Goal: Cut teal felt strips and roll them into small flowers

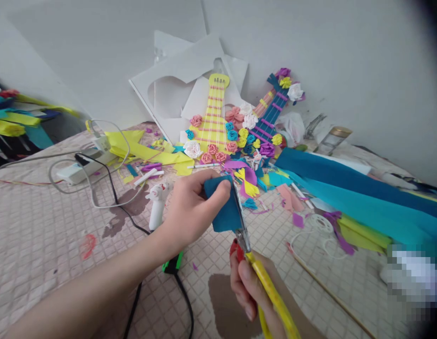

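Between the thumb and fingers of my left hand (195, 207) is a folded piece of dark blue crepe paper (226, 214). My right hand (255, 287) grips scissors (244, 235) with yellow and red handles. Their blades point up and away from me, lying along the right edge of the paper. Whether the blades are parted is hard to make out. Beyond my hands stands a yellow paper guitar (215, 115) with white strings and paper flowers at its base. A dark blue paper guitar (270, 120) leans to its right.
Paper scraps (252, 183) litter the table's middle. A white glue gun (157, 207) stands left of my left hand, near a power strip (80, 167) with trailing cables. Crepe paper rolls (363, 197) and a thin stick (331, 292) lie right. Cut-out white boards (144, 89) lean on the wall.
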`<action>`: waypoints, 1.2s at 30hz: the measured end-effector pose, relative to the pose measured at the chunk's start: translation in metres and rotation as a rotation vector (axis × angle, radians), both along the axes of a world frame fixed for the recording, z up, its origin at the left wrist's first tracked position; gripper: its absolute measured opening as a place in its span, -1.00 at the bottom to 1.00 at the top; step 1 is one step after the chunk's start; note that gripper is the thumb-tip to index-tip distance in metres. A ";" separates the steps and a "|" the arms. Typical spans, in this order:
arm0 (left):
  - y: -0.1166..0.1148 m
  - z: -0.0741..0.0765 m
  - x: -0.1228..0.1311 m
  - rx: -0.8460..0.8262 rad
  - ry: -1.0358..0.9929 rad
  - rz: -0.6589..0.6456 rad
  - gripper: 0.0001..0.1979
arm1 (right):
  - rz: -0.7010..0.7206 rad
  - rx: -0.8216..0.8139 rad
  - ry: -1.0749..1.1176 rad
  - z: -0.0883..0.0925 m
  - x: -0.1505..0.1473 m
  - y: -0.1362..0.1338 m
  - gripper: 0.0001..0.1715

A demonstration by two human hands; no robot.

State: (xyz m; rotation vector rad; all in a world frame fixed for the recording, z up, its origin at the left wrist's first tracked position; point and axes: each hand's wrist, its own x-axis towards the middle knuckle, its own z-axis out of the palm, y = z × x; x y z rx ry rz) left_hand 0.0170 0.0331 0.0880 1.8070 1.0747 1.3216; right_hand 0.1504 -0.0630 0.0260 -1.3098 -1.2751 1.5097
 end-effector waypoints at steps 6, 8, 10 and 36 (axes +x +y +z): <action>-0.002 0.000 0.000 0.021 0.050 0.000 -0.74 | 0.012 -0.013 0.002 0.006 0.002 0.001 -0.36; -0.002 0.000 0.000 0.027 0.058 -0.008 -0.74 | 0.015 -0.024 0.015 0.005 0.003 0.001 -0.36; -0.002 -0.001 0.000 0.031 0.059 -0.010 -0.74 | 0.021 -0.043 0.018 0.003 0.004 0.001 -0.37; -0.001 0.000 0.001 0.049 0.056 0.003 -0.74 | 0.032 -0.078 -0.061 -0.002 0.004 0.004 -0.32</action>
